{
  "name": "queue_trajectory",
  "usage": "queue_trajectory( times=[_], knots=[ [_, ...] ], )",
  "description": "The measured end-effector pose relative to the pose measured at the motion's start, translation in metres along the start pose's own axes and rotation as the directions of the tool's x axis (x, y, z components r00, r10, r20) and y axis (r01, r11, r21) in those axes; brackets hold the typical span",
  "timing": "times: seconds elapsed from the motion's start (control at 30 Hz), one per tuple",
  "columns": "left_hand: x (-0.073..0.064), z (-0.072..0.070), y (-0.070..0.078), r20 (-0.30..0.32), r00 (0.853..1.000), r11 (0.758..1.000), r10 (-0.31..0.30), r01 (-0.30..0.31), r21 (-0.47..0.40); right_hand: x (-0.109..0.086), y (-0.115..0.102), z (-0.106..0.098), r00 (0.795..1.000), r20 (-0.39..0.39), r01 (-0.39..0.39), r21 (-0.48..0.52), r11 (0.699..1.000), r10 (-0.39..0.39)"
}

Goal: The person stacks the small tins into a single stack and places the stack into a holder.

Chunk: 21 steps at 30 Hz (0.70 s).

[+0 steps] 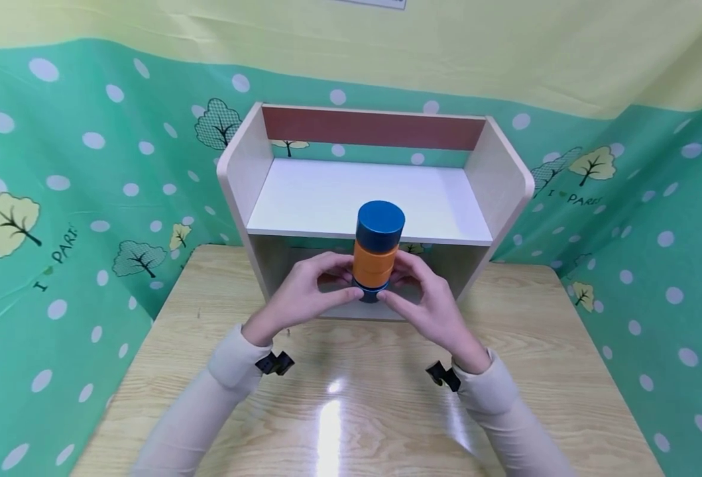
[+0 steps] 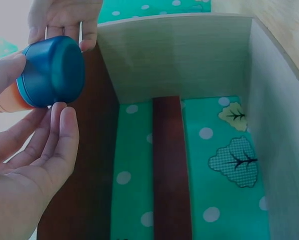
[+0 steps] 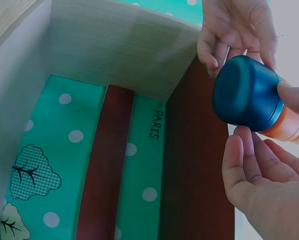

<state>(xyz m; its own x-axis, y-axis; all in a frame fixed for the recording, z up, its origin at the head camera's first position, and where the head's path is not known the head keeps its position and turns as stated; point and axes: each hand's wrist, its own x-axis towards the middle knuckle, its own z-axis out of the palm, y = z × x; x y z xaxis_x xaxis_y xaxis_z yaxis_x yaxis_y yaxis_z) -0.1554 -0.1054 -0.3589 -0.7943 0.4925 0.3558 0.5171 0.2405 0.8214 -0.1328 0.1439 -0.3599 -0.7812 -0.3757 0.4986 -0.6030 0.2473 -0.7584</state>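
Observation:
A blue and orange cylinder (image 1: 377,255) stands upright between the two hands, in front of a small two-tier shelf. Its top and bottom are dark blue and its middle is an orange band. The left hand (image 1: 311,288) grips it low on one side, thumb at the front and fingers behind. On the other side the right hand (image 1: 428,305) holds it in the same way. Both wrist views show the rounded blue bottom end (image 2: 54,70) between fingertips and thumbs; the orange part (image 3: 284,125) is partly covered by the right thumb.
The shelf's white upper board (image 1: 327,192) lies behind the cylinder, between two pale side panels (image 1: 500,179), with a reddish-brown back rail (image 1: 374,128). A glossy wooden table (image 1: 386,424) bears the shelf. Green dotted cloth (image 1: 88,199) hangs on the left, right and back.

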Motion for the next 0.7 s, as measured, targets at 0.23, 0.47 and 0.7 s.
queue_trajectory(
  times=[0.23,0.47,0.7],
  knots=[
    [0.008,-0.006,0.007,0.007,0.999,0.999,0.045,-0.046,0.020,0.013,-0.036,-0.007,0.999,-0.002,0.040,-0.038,0.998,-0.040],
    [0.018,-0.016,0.016,0.002,0.997,0.997,0.080,-0.080,0.021,0.023,-0.016,-0.014,0.997,0.007,0.075,-0.046,0.996,-0.075],
    [0.026,-0.026,0.028,0.005,0.997,0.996,0.078,-0.078,0.042,0.034,-0.018,-0.020,0.993,0.007,0.118,-0.036,0.992,-0.118]
  ],
)
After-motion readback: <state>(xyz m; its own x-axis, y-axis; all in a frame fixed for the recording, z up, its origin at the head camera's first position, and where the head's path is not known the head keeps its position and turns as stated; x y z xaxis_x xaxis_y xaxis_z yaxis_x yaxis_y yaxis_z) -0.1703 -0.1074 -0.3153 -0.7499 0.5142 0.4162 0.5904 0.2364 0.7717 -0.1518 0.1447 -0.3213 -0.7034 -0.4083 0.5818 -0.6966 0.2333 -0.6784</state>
